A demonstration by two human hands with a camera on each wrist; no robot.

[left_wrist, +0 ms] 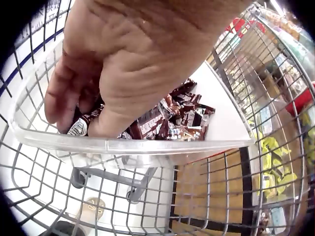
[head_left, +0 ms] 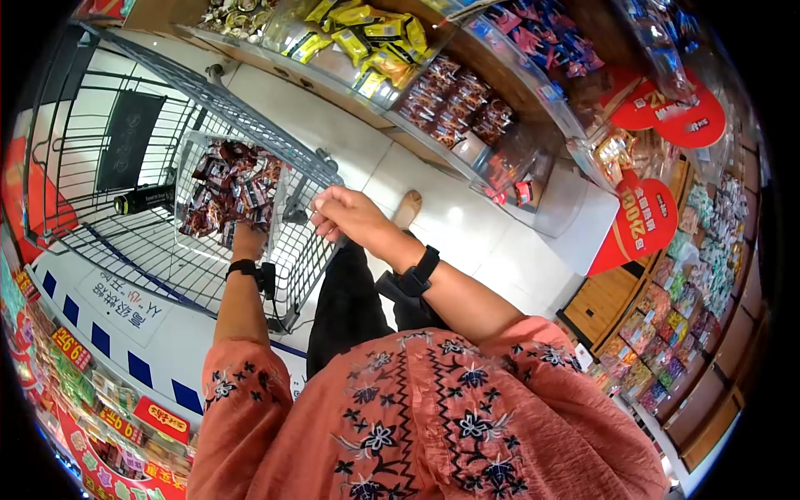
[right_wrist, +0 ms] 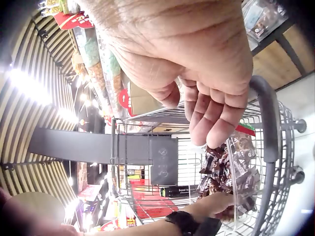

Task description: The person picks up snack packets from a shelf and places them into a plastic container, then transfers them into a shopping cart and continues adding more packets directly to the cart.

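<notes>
A clear plastic bin (left_wrist: 182, 145) stands inside the wire shopping cart (head_left: 292, 287), heaped with small brown-wrapped candies (head_left: 237, 179). My left hand (head_left: 247, 240) reaches down into the bin. In the left wrist view, its thumb and curled fingers pinch a wrapped candy (left_wrist: 78, 126) at the near wall; the palm side is partly hidden. My right hand (head_left: 357, 218) hovers beside the cart's dark handle (right_wrist: 268, 120), fingers loosely bent and holding nothing.
Shelf bins on the far side hold yellow packets (head_left: 367, 37), more brown-wrapped candies (head_left: 454, 100) and blue and pink ones (head_left: 546, 33). Red price signs (head_left: 646, 221) jut out at the right. A dark tube (head_left: 142, 200) lies in the cart beside the bin.
</notes>
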